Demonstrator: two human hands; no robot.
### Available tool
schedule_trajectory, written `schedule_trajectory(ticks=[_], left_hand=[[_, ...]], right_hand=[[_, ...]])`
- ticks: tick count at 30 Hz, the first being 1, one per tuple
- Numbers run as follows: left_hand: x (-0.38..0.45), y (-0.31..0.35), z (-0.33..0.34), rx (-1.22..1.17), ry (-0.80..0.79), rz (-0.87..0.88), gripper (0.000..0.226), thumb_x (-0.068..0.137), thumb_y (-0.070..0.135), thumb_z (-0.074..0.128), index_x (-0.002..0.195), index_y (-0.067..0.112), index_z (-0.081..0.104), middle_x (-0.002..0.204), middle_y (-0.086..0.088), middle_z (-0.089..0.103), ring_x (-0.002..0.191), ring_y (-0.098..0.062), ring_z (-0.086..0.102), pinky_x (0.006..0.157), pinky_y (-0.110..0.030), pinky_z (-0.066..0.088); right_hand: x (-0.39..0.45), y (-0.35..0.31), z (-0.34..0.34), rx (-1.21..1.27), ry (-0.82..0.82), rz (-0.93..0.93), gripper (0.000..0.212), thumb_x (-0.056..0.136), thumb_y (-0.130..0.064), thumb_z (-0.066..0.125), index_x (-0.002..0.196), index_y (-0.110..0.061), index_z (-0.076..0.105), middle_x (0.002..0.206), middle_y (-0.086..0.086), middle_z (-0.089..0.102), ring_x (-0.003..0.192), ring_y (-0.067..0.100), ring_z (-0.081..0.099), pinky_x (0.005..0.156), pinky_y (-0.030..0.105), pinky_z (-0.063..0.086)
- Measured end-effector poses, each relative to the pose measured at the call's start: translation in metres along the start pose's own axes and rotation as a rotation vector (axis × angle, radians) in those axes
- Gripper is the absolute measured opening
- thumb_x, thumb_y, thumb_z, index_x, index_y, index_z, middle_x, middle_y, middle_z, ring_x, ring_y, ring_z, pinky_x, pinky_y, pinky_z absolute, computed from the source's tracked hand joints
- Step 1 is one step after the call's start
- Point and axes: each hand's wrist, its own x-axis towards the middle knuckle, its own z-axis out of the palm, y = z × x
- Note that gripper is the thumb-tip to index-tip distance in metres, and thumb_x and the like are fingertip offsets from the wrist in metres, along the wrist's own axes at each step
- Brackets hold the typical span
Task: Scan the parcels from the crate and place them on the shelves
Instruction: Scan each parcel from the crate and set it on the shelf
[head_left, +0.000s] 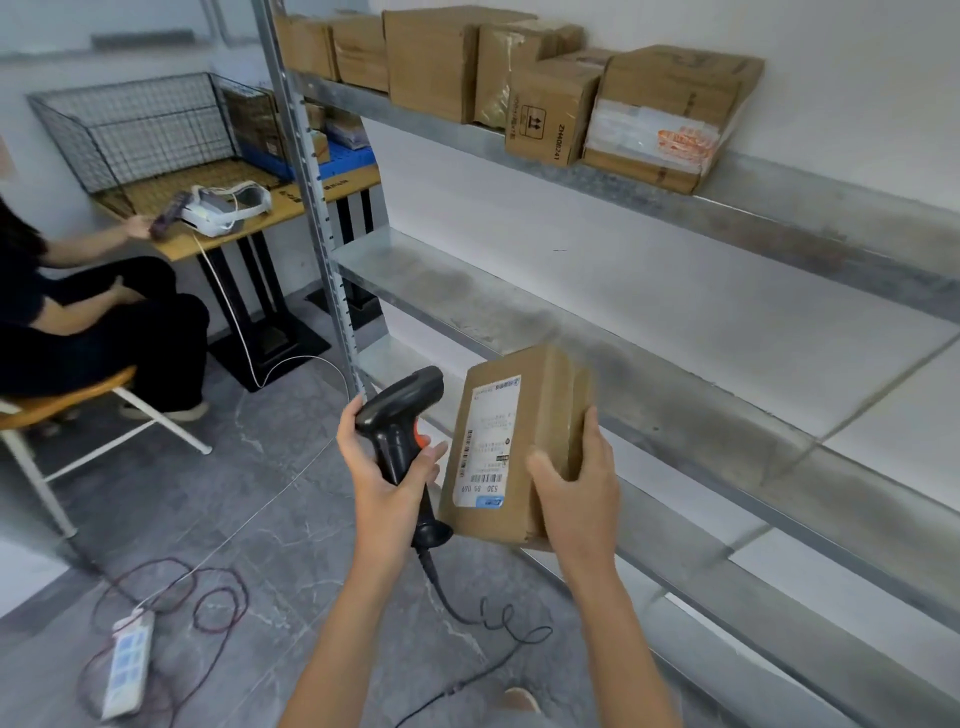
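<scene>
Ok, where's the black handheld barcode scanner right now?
In the head view, lower centre: the left hand grips the black handheld barcode scanner, just left of the brown cardboard parcel held by the right hand.

Brown parcel (519, 447) with white label (488, 441); black scanner (400, 431), its trigger (418, 436) seemingly orange.

Off to the left, a seated person in black (78, 317) reached onto a wooden table (244, 218) where a white headset (228, 208) lay beside a wire basket (135, 130) (its contents unclear), while a power strip (127, 662) sprawled on the grey floor (291, 519).
</scene>
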Motion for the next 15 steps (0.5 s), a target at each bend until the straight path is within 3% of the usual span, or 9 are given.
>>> schedule_trajectory(ticks=[3,6,9,11,15], left_hand=[[0.000,-0.002,-0.008,-0.033,-0.001,-0.051,0.086,0.092,-0.009,0.070,0.142,0.050,0.031,0.103,-0.013,0.064,0.093,-0.020,0.066,0.091,-0.045,0.060],[-0.001,-0.004,-0.014,-0.070,0.002,-0.082,0.084,0.092,-0.007,0.070,0.140,0.052,0.033,0.099,-0.012,0.065,0.093,-0.015,0.068,0.077,-0.023,0.058],[-0.001,-0.003,-0.021,-0.077,0.052,-0.067,0.086,0.091,-0.006,0.072,0.147,0.044,0.030,0.100,-0.009,0.066,0.090,-0.006,0.072,0.073,-0.015,0.056],[0.000,-0.001,-0.027,-0.032,0.060,-0.026,0.087,0.091,-0.004,0.073,0.148,0.044,0.028,0.103,-0.011,0.067,0.093,-0.008,0.071,0.078,-0.017,0.056],[0.000,0.003,-0.037,0.032,0.080,0.041,0.085,0.093,-0.003,0.072,0.143,0.051,0.030,0.129,-0.018,0.060,0.098,-0.013,0.069,0.096,-0.033,0.053]], right_hand=[[0.000,-0.001,0.002,0.141,-0.003,0.007,0.096,0.063,-0.064,0.051,0.153,-0.043,0.029,0.127,-0.032,0.045,0.120,0.004,0.052,0.105,0.045,0.049],[-0.005,0.001,0.006,0.169,-0.036,-0.019,0.076,0.070,-0.060,0.047,0.145,-0.058,0.033,0.149,-0.020,0.044,0.132,0.014,0.050,0.106,0.050,0.048],[-0.006,0.000,0.011,0.167,-0.088,-0.002,0.062,0.077,-0.054,0.040,0.137,-0.070,0.031,0.157,-0.017,0.037,0.138,0.013,0.045,0.109,0.050,0.044],[-0.006,-0.004,0.016,0.157,-0.147,0.001,0.058,0.084,-0.052,0.038,0.137,-0.072,0.025,0.160,-0.018,0.032,0.141,0.012,0.042,0.112,0.050,0.042],[-0.010,-0.007,0.031,0.114,-0.228,-0.096,0.073,0.096,-0.045,0.060,0.145,-0.066,0.010,0.165,-0.022,0.008,0.149,0.009,0.024,0.119,0.049,0.032]])
